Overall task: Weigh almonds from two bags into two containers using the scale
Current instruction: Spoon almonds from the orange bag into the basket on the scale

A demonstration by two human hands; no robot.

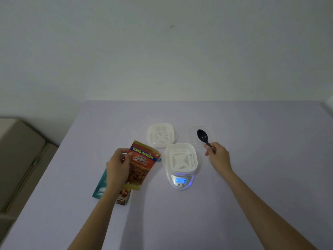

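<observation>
My left hand [118,168] grips an orange salted-almonds bag [142,163], lifted and tilted above a teal bag [100,184] that lies flat on the table, mostly hidden under my hand and arm. A white slotted container [181,157] sits on the small digital scale [181,181], whose blue display is lit. A second white container [161,135] stands just behind it. My right hand [217,156] holds the handle of a black spoon [202,136], its bowl over a clear lid [210,129] to the right of the containers.
The lilac table [180,213] has its left edge beside a beige piece of furniture [19,156]. A pale wall rises behind the table's far edge.
</observation>
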